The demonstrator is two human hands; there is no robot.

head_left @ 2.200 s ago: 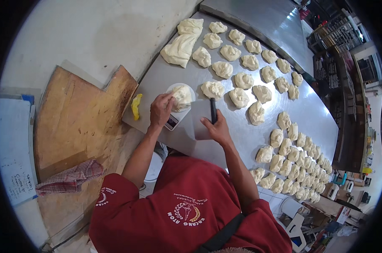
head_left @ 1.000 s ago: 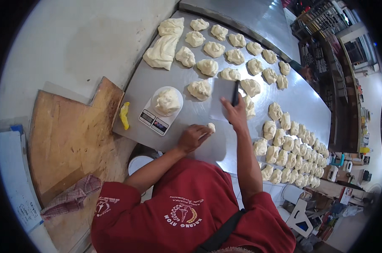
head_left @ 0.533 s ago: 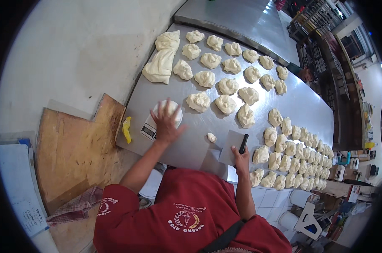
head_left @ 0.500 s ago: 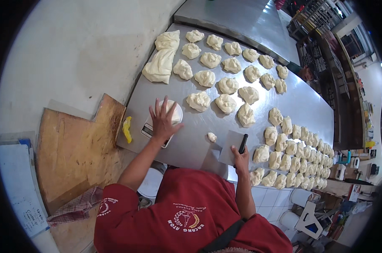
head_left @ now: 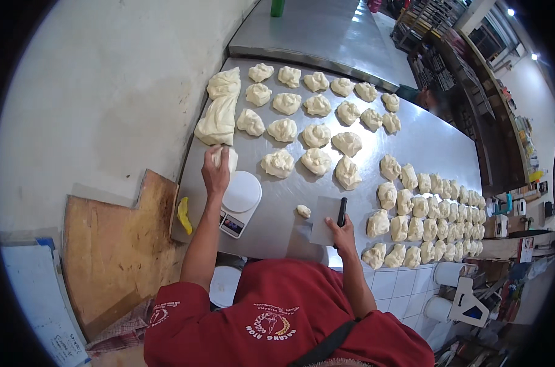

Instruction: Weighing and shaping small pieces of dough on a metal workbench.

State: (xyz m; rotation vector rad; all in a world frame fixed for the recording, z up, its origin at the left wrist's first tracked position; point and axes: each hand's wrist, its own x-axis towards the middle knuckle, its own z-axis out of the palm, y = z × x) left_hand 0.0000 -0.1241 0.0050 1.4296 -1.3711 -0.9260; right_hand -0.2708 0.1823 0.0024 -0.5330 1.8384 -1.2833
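My left hand (head_left: 215, 171) is closed round a pale dough piece (head_left: 230, 160), at the near end of a long slab of dough (head_left: 219, 113). Just to the right of that wrist stands a white kitchen scale (head_left: 241, 194), its round plate bare. My right hand (head_left: 343, 233) grips the black handle of a flat metal dough scraper (head_left: 324, 220), blade toward the left over the steel table (head_left: 271, 226). A small scrap of dough (head_left: 303, 211) lies left of the blade.
Rows of dough lumps (head_left: 316, 136) cover the far part of the table, and several tighter rows (head_left: 415, 229) fill its right side. A yellow crumpled item (head_left: 184, 215) lies at the left edge by a wooden board (head_left: 115, 244). Another steel table (head_left: 314, 33) adjoins behind.
My left hand has taken the dough off the scale and carried it up and left to the slab. My right hand still holds the scraper. The view has shifted slightly.
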